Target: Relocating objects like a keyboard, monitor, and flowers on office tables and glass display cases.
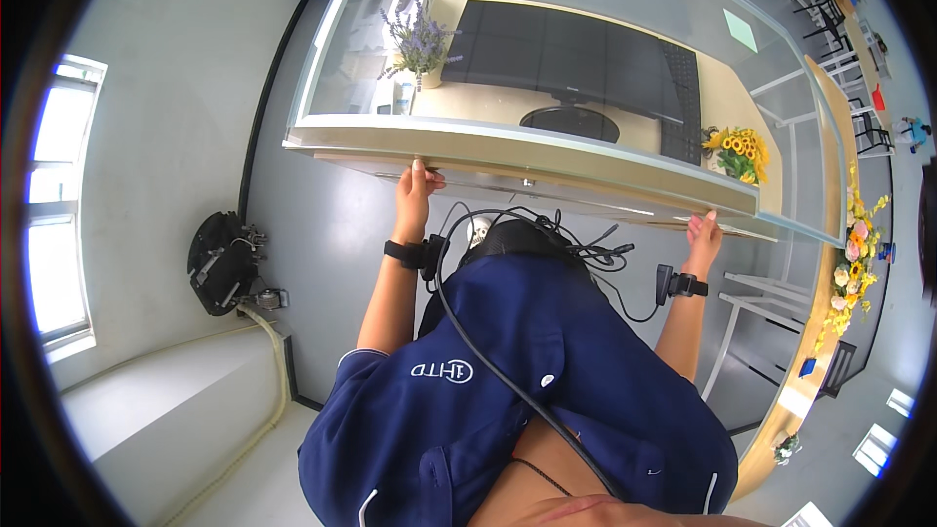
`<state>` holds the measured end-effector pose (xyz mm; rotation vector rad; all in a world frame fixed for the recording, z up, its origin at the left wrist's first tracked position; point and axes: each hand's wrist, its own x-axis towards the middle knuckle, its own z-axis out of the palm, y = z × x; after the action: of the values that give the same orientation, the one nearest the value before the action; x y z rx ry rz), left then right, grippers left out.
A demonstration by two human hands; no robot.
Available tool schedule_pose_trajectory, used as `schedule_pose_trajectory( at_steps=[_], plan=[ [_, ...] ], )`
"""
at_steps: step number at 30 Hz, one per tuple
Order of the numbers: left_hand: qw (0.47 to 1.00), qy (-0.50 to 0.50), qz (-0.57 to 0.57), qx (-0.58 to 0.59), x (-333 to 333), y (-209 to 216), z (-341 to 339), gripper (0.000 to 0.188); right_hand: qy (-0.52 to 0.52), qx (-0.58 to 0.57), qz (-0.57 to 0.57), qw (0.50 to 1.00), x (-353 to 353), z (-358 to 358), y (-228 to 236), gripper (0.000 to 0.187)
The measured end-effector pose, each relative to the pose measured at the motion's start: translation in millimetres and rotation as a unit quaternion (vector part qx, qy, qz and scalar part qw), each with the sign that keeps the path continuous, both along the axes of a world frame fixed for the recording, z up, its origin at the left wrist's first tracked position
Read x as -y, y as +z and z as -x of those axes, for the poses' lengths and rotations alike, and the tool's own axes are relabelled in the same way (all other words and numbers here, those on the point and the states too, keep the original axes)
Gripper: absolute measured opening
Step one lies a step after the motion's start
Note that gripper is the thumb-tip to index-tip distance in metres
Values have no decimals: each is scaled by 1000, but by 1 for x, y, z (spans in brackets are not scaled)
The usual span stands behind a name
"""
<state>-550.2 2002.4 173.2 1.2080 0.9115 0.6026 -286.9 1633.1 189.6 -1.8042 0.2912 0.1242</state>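
In the head view a glass display counter [547, 141] stands in front of me, with a wooden drawer [468, 176] under its near edge. A small round metal lock sits mid-front on that drawer. My left hand [417, 187] grips the drawer front toward its left end, thumb on the upper edge and fingers curled below. Toward the right end, my right hand [704, 234] grips the same front in a like way. Both wrists wear black straps with small devices. The drawer's inside is hidden from me.
Behind the glass are a black monitor [561, 54], a keyboard [680, 102], a lavender pot [420, 44], white boxes and sunflowers [739, 151]. Black cables [595, 252] hang before my body. A wooden counter with flowers [851, 263] runs along the right; black equipment [223, 263] stands left.
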Motion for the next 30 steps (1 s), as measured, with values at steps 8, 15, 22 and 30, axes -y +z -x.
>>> schedule_pose_trajectory(
  at_steps=[8, 15, 22, 30],
  plan=[
    [998, 10, 11, -57, -3, -3, 4, 35, 16, 5, 9, 1000, 2, 3, -5, 52],
    [999, 13, 28, -40, -1, 0, 0, 32, 12, 10, -3, 1000, 2, 3, -1, 50],
    [998, 60, 7, 22, 1, 4, 0, 20, 3, 19, -13, 1000, 5, 1, -2, 43],
    [989, 88, -55, 103, 4, 23, 3, 16, 66, 114, 29, 991, 23, 1, -3, 27]
  ],
)
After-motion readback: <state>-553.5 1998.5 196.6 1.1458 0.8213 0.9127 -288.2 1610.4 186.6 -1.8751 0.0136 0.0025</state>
